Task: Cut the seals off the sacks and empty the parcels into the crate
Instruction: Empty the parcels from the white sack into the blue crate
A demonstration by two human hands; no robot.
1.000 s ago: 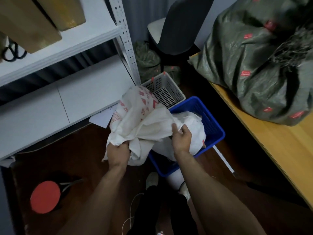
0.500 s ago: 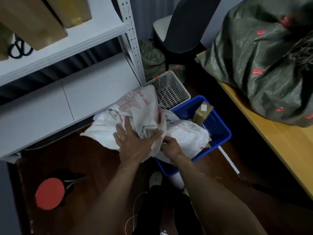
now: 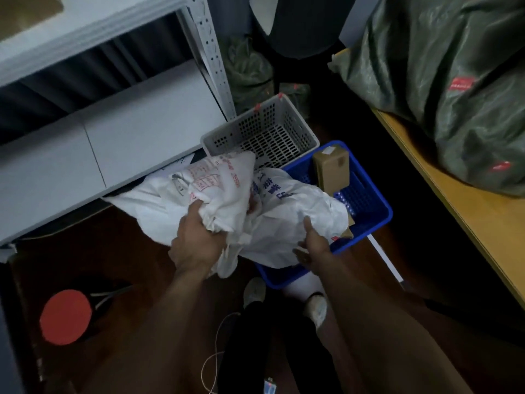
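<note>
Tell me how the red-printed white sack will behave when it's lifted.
Probably floppy: the white sack bunches and creases where the left hand grips it. Likely light, since it sags flat and looks nearly empty.

On the white sack (image 3: pixel 216 191), over the crate's (image 3: pixel 369 223) left rim: red printed forms and digits reading roughly "260", the rest blurred. Blue characters beside them are illegible. Red tags (image 3: pixel 461 83) on the green sack (image 3: pixel 426 52), right of the crate: unreadable. Label (image 3: pixel 329 151) on the box (image 3: pixel 332 174) in the crate: unreadable.
</note>
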